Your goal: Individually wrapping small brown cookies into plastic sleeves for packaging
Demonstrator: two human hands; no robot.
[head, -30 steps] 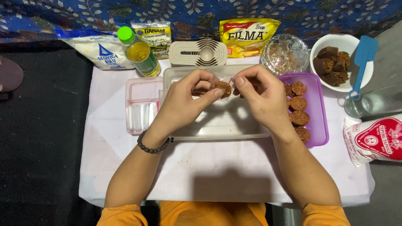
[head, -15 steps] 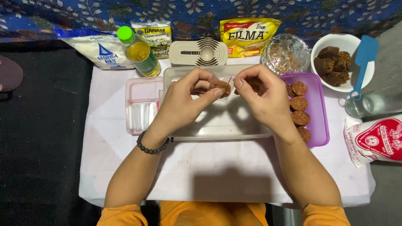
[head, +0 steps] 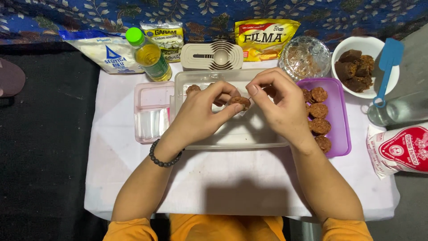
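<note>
My left hand (head: 201, 117) pinches a small round brown cookie (head: 240, 102) between thumb and fingers, over a clear plastic container (head: 232, 134). My right hand (head: 278, 107) is right beside it, fingertips pinched on a thin clear wrapper at the cookie's right edge. Another brown cookie (head: 192, 89) lies in the container's far left corner. A purple tray (head: 335, 120) to the right holds several more brown cookies (head: 318, 110).
A pink box (head: 150, 111) with clear wrappers sits left of the container. Behind stand an oil bottle (head: 148, 55), flour and salt bags, a beige measuring set (head: 211, 56), a yellow pouch (head: 265, 38), a glass bowl (head: 304, 56), a white bowl (head: 362, 64) and a blue spatula (head: 386, 67).
My left hand has shifted right and slightly toward me with the cookie, uncovering the cookie in the container's far left corner. My right hand has barely moved.
</note>
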